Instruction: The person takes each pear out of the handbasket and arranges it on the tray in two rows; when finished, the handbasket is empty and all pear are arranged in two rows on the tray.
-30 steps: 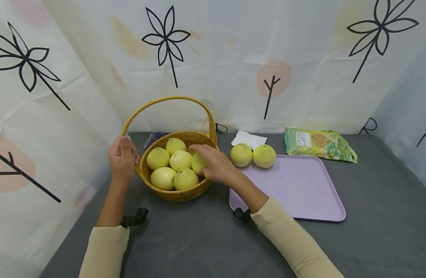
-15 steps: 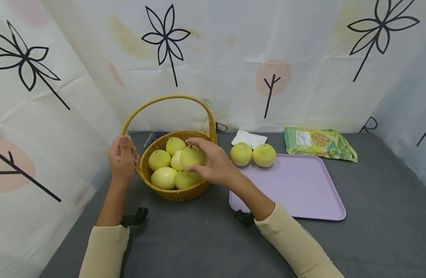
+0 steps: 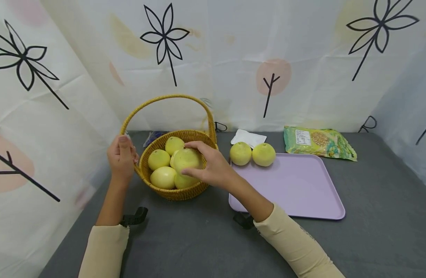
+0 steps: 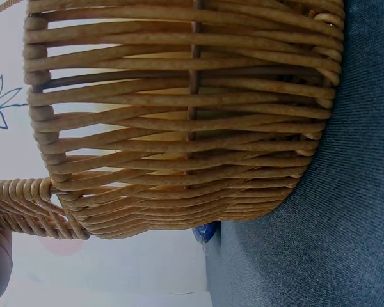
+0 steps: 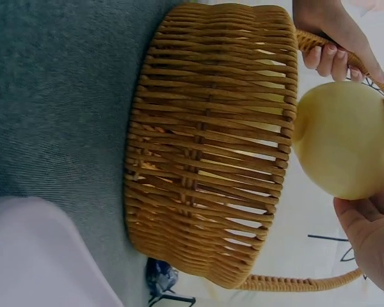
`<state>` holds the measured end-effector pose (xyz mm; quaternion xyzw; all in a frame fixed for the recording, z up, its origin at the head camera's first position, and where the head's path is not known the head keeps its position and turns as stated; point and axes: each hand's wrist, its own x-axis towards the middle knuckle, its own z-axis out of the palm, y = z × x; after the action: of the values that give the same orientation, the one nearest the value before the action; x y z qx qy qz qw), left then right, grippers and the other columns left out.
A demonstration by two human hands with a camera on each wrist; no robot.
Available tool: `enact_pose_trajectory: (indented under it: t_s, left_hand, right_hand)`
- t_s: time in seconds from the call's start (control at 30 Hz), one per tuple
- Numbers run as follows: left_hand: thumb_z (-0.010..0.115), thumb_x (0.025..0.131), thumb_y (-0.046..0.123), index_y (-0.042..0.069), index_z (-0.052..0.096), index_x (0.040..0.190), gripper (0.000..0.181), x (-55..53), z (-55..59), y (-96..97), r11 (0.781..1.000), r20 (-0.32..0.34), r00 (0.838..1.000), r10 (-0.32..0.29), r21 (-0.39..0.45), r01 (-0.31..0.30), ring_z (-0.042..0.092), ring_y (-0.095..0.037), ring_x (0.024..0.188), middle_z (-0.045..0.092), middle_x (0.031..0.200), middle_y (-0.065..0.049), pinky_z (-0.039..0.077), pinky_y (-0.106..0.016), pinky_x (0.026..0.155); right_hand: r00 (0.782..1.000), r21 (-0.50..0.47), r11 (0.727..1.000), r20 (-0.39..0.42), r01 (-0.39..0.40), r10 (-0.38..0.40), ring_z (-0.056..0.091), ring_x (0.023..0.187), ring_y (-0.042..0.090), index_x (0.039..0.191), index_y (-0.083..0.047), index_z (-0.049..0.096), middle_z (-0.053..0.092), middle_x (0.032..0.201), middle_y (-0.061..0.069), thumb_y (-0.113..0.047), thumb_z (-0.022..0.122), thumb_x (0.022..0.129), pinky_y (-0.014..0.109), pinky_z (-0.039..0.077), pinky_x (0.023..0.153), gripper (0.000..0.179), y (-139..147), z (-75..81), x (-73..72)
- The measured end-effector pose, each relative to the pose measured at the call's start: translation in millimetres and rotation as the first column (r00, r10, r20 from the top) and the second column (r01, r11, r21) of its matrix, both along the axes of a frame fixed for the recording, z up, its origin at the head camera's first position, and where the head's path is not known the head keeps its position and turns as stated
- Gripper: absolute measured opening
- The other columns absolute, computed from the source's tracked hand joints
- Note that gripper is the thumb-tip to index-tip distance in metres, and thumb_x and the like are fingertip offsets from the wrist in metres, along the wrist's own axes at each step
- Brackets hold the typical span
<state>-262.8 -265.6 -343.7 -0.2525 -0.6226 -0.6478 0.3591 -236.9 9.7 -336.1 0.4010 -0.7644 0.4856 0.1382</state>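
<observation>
Between the fingers of the right hand (image 3: 213, 164) is one fruit (image 3: 187, 160), above the other fruits (image 3: 163, 177) in the basket (image 3: 174, 195). Left of these fingers, those of the left hand (image 3: 122, 156) lie around the handle (image 3: 167, 96) at its left end. Right of the right-hand fingers is the tray (image 3: 285, 185), a pair of fruits (image 3: 263, 154) on its rear left corner (side by side), a paper (image 3: 248, 137) behind them. Farther right, behind the tray, lies a packet (image 3: 318, 143).

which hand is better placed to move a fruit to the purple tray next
The right hand, I'd judge: it holds a fruit above the basket and is nearer the tray; the left hand grips the handle.
</observation>
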Motion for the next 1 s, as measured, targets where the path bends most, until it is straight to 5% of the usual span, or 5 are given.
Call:
enact_pose_trajectory:
  t_s: [0.57, 1.0]
  left_hand:
    - [0.048, 0.108, 0.030, -0.014, 0.037, 0.078, 0.054, 0.9, 1.0, -1.2, 1.000, 0.004, 1.000, 0.010, -0.022, -0.010, 0.033, -0.011, 0.039, 0.035, 0.052, -0.001, 0.035, -0.018, 0.038]
    - [0.048, 0.108, 0.029, -0.013, 0.038, 0.079, 0.052, 1.4, 0.1, -1.8, 1.000, -0.003, 1.000, 0.007, -0.024, -0.007, 0.033, -0.011, 0.039, 0.035, 0.051, -0.002, 0.035, -0.018, 0.039]
  right_hand:
    - [0.997, 0.041, 0.999, 0.078, 0.017, -0.020, 0.046, 0.130, 0.016, 0.144, -0.009, 0.049, 0.051, 0.142, 0.008, -0.022, 0.082, 0.087, 0.036, 0.044, 0.102, 0.067, 0.9, -8.2, 2.4]
    - [0.995, 0.065, 0.997, 0.090, 0.030, -0.035, 0.052, 0.118, 0.016, 0.139, -0.008, 0.055, 0.055, 0.134, 0.006, -0.024, 0.082, 0.086, 0.037, 0.049, 0.091, 0.062, 20.4, -11.3, 5.9]
